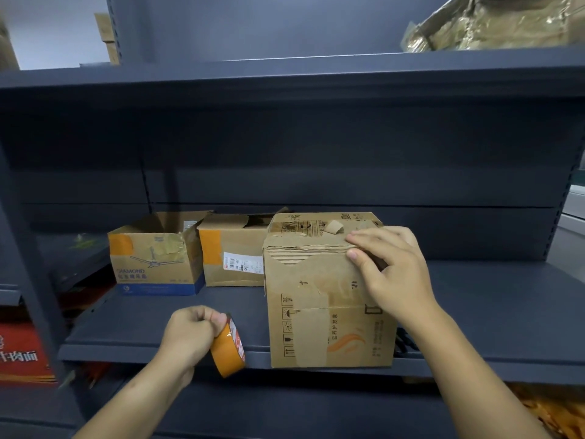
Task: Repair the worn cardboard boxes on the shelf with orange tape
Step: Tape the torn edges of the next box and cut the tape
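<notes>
Looking at the head view, your only one, you have the worn box (329, 296) standing at centre right of the frame, at the front lip of the shelf (142, 324). Your right hand (389, 267) lies on its upper right corner, fingers spread and flat, pressing the frayed top edge down; it grips nothing, it only pins the cardboard. Your left hand (190, 334) sits at lower centre left, closed around the tape (228, 350), thumb and fingers pinching near the top of the roll as if at the loose end, though you cannot see that end clearly.

The relation that matters: the torn seam runs left to right along the box's top front edge, and the roll lies down and to the left of it, apart from the box. Your right hand is already on the right end of that seam, so the left end is bare and nearer your left hand. The likely next move is to bring the roll up and right to that bare end, with the strip laid along the seam or folded over it, as you judge best.

At middle left, two other boxes stand side by side further back: the fan box (155, 258) and the label box (232, 251), each already bearing an orange patch near its upper left corner.
</notes>
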Demonstrator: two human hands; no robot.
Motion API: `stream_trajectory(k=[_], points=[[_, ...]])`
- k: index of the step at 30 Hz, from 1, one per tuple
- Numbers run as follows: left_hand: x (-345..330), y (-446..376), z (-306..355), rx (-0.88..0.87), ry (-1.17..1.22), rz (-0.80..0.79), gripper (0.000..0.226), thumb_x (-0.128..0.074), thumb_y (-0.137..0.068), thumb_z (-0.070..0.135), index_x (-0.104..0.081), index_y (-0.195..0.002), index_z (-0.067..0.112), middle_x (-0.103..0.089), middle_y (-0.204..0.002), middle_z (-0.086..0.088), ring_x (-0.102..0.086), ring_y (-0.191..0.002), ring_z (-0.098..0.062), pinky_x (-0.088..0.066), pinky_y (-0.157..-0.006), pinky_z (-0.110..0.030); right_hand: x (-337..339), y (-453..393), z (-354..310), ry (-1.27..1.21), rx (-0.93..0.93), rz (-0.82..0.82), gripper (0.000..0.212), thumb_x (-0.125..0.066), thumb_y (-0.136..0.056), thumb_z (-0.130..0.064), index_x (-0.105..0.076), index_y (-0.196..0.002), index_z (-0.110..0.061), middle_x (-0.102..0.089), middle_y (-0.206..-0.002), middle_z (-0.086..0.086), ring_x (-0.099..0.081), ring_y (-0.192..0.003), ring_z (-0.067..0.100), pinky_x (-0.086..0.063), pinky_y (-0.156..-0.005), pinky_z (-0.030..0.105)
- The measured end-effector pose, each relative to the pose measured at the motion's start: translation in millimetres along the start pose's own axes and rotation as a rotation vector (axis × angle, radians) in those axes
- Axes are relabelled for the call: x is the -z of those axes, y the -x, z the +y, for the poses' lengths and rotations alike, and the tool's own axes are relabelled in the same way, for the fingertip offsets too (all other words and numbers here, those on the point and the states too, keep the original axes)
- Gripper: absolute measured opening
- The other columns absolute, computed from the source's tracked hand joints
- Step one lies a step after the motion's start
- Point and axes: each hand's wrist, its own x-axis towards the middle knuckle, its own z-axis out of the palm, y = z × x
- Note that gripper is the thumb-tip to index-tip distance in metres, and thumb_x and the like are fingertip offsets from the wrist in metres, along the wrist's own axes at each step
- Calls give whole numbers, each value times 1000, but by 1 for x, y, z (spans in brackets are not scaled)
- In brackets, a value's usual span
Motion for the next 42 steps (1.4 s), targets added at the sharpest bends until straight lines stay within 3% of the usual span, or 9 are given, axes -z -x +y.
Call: stream_trajectory(k=[4, 12, 17, 20, 25, 28, 30, 37, 42], points=[[6, 7, 20, -95, 6, -44, 24, -57, -100, 8, -68, -79, 7, -67, -71, -3, -60, -73, -19, -44, -62, -28, 3, -2, -4, 43, 6, -23, 33, -67, -93, -33, -68, -126, -31, -50, -116, -41, -39, -123, -2, -29, -116, 55], [32, 43, 90, -407, 64, -125, 27, -51, -103, 21, -65, -89, 3, -66, -90, -26, -58, -81, -24, -48, -84, -42, 5, 1, -28, 193, 42, -26, 30, -64, -93, -33, -73, -120, -23, -65, -129, -10, -46, -134, 18, -12, -122, 61], [21, 78, 134, -520, 106, -196, 41, -49, -104, 21, -58, -65, 26, -53, -63, 9, -50, -63, -10, -46, -61, -25, 3, 8, -74, -174, 139, -85, 42, -58, -89, -57, -78, -102, -22, -70, -108, -16, -56, -117, 12, -38, -107, 25], [2, 91, 154, -491, 225, -218, 35, -48, -105, 26, -60, -72, 23, -53, -61, 9, -50, -60, -9, -47, -58, -24, -2, 18, -98, -341, 152, -280, 41, -62, -84, -63, -71, -81, -23, -66, -94, -9, -56, -107, 14, -46, -89, 27], [-10, 86, 165, -467, 248, -246, 27, -55, -102, 29, -64, -81, 16, -63, -76, 1, -58, -74, -15, -53, -73, -37, 6, 21, -99, -446, -102, -374, 38, -58, -77, -66, -55, -69, -29, -56, -86, -16, -51, -119, 22, -23, -120, 32], [-9, 78, 167, -453, 188, -363, 23, -60, -99, 23, -65, -78, 17, -66, -81, -1, -60, -78, -17, -50, -76, -38, 19, 18, -95, -474, -125, -413, 40, -57, -75, -67, -55, -71, -27, -65, -80, -4, -39, -127, -18, -13, -120, 19], [-7, 73, 169, -449, 157, -441, 20, -62, -97, 15, -65, -78, 16, -66, -82, -4, -60, -79, -19, -48, -79, -41, 28, 16, -91, -506, -108, -410, 45, -59, -75, -64, -55, -75, -20, -65, -80, 9, -35, -126, -25, -16, -115, 9], [2, 61, 179, -419, 117, -549, 24, -71, -86, -2, -70, -106, 11, -72, -79, -11, -70, -82, -23, -55, -83, -43, 45, 6, -87, -466, -89, -487, 25, -62, -73, -65, -58, -64, -42, -62, -79, -35, -30, -148, 9, -32, -115, 35], [8, 63, 186, -365, 39, -642, 10, -67, -91, 2, -70, -85, 8, -67, -71, -4, -63, -73, -20, -55, -69, -32, 49, 0, -87, -418, -44, -498, 26, -62, -76, -65, -56, -64, -43, -60, -77, -34, -38, -145, 14, -35, -108, 33]])
